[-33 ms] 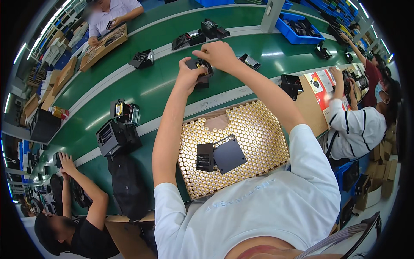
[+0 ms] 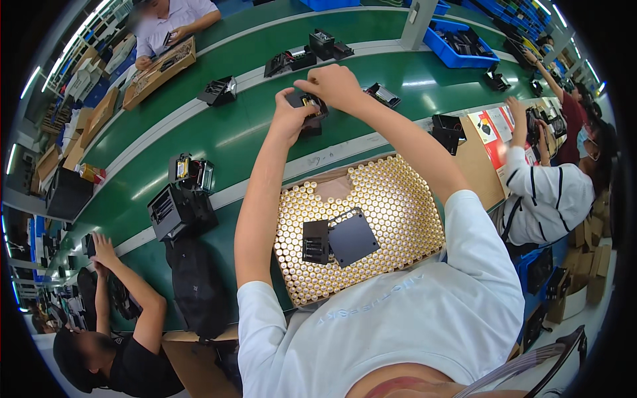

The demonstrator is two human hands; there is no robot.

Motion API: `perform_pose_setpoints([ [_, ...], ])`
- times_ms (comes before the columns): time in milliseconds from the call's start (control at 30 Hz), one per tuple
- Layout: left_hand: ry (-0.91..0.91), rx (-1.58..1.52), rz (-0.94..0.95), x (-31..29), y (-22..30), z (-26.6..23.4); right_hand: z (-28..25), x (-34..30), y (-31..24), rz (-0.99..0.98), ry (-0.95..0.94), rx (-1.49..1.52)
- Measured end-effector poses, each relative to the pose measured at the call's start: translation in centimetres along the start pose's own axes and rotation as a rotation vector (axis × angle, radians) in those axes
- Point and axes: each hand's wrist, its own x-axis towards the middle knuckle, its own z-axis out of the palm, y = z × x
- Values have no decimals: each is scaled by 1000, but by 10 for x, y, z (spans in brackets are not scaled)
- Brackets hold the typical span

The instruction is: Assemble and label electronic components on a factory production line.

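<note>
Over the green bench, my left hand (image 2: pixel 292 117) is closed around a small black battery case (image 2: pixel 308 103) with yellowish cells showing inside. My right hand (image 2: pixel 336 85) hovers just above the case's far right side, its fingers curled together; whatever they pinch is hidden. A dark part (image 2: pixel 310 127) sits under the case, partly covered by my left hand. Close to my body is a shallow carton packed with upright battery cells (image 2: pixel 405 205). On top of the cells lie a black case with slots (image 2: pixel 315 241) and a flat black plate (image 2: pixel 353 240).
More black cases rest on the bench: an open one (image 2: pixel 219 91), several at the far rail (image 2: pixel 322 45), one beside my right wrist (image 2: pixel 383 95) and a stack (image 2: pixel 174 211) to the left. A blue bin (image 2: pixel 461 45) holds black parts. Co-workers sit at left, right and across.
My hands and the black case stay nearly in place, with only a slight shift of my right fingers. A co-worker's raised hand on the right has moved a little.
</note>
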Motion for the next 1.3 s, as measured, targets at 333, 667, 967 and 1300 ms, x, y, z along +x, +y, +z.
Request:
perform_pose_setpoints([
  [333,34,-47,-25,-1,6,-10,7,4,-11,34,-7,-146],
  [667,63,70,48,-2,14,-26,6,5,5,422,-546,549],
  [967,177,280,112,-6,18,-31,15,-10,-19,373,-347,434],
  [1300,95,454,166,-18,19,-37,6,-16,-28,270,-465,324],
])
